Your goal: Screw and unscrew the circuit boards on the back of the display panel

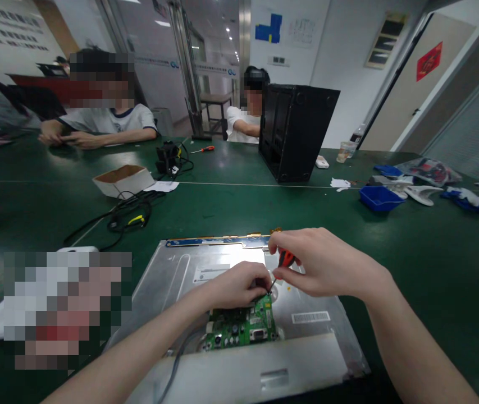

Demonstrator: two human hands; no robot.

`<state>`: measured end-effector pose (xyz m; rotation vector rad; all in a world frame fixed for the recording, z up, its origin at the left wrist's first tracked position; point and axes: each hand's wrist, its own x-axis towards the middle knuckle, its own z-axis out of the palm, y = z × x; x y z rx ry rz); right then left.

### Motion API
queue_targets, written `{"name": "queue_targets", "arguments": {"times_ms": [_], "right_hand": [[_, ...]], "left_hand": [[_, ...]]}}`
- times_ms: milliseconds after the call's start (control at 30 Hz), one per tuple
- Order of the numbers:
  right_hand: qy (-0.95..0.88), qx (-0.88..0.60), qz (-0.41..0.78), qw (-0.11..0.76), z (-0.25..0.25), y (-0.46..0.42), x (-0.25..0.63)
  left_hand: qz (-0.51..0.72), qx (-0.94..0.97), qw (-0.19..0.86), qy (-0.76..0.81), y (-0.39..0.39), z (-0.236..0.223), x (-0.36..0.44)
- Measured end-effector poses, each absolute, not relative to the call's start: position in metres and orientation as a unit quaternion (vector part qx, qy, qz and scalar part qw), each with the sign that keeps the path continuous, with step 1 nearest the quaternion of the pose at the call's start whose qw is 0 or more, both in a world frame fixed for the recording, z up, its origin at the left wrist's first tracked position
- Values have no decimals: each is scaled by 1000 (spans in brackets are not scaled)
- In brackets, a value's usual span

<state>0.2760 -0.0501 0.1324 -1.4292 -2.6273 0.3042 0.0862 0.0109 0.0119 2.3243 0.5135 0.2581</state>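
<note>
A metal display panel (306, 348) lies in front of me, its back facing up. On it sits a green circuit board (243, 322), with a grey cable running off its left side. My right hand (319, 261) is closed round the handle of a red-and-black screwdriver (285, 258), whose thin shaft slants down to the board's upper right corner. Right beside that tip, my left hand (245, 283) rests over the board's upper edge with its fingers curled in. Whatever those fingers pinch, if anything, is hidden. A narrow blue strip board (214, 242) runs along the panel's far edge.
Across the green table (222, 207) stand a black computer case (306, 134), an open white box (123, 180), tangled black cables (127, 219) and another screwdriver (206, 148). A blue tray (380, 198) and gloves (470, 201) lie right. Two people sit opposite; a blurred patch covers the left.
</note>
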Motion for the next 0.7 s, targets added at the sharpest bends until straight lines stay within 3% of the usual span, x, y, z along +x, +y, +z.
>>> {"name": "queue_targets", "arguments": {"times_ms": [167, 367, 700], "right_hand": [[-874, -469, 112, 60, 134, -53, 272], [-868, -496, -7, 37, 131, -55, 259], [-895, -440, -5, 70, 130, -59, 258]], "left_hand": [[103, 908, 353, 199, 11, 10, 86], [112, 904, 364, 193, 13, 8, 88], [104, 901, 362, 215, 14, 10, 90]]}}
